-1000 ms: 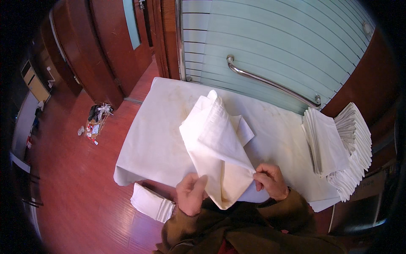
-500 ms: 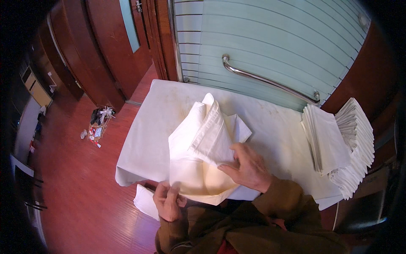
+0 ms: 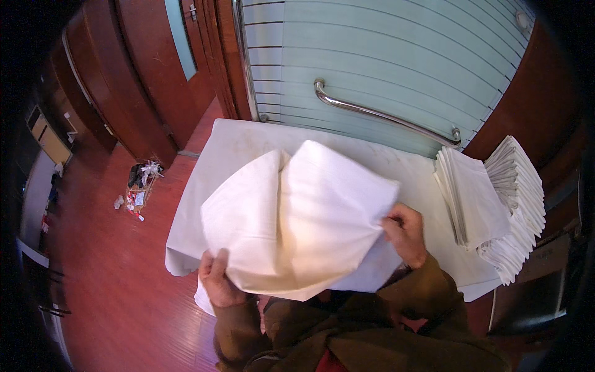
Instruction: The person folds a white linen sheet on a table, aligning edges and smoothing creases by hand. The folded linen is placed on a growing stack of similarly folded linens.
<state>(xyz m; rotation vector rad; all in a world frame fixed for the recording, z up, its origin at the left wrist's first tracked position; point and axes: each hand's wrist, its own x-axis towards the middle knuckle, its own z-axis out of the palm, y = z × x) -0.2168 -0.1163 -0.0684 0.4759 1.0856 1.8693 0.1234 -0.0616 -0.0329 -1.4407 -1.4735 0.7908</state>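
Observation:
A white cloth napkin is spread between my hands over the covered table, with a crease running down its middle. My left hand pinches its near left edge. At the right edge, my right hand grips the cloth between thumb and fingers. The napkin's near edge hangs in front of my body and its middle bulges upward. On the table's right side lies a stack of folded white napkins, beside a fanned row of more folded napkins.
A white tablecloth covers the table. Behind it stands a frosted glass panel with a metal handle bar. Litter lies on the reddish floor to the left. Another white cloth shows below the table's near edge.
The napkin was partly folded over and is now opened out wide. My right hand has moved right and up with its edge; my left hand has shifted slightly left.

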